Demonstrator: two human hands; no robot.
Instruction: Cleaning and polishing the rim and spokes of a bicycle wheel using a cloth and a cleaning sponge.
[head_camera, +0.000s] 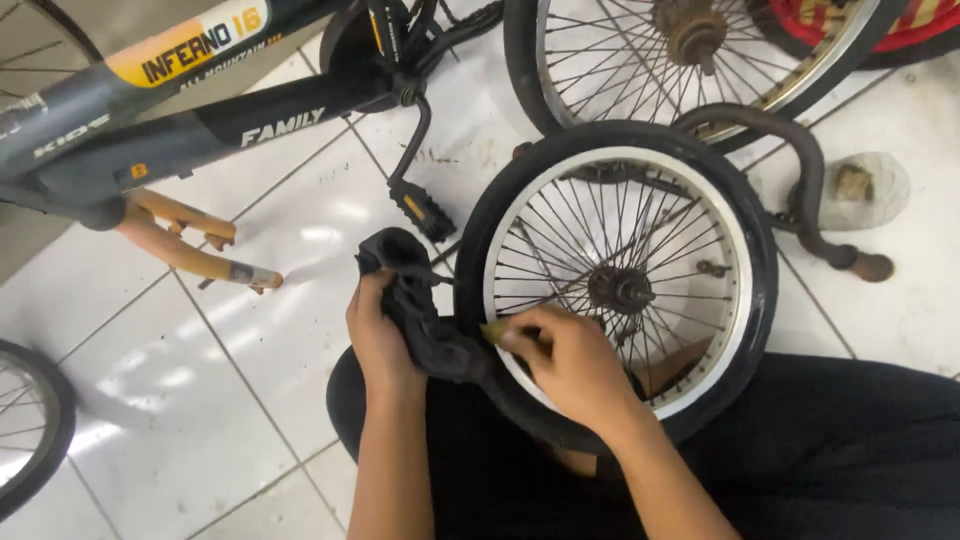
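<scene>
A small bicycle wheel (750, 250) with a black tyre, white rim and thin spokes rests against my lap. My left hand (378, 335) grips a loose black inner tube (415, 300) that hangs out past the wheel's left side. My right hand (565, 358) pinches the tyre's edge at the lower left of the rim, with a small yellowish piece at the fingertips. The hub (620, 290) sits in the middle of the spokes.
A grey and black bicycle frame (200, 110) with a pedal (420, 210) lies at the upper left on white floor tiles. A bigger rusty wheel (650, 60) stands behind. A curved rusty bar (810, 190) lies at right. Another tyre (40, 430) shows at the left edge.
</scene>
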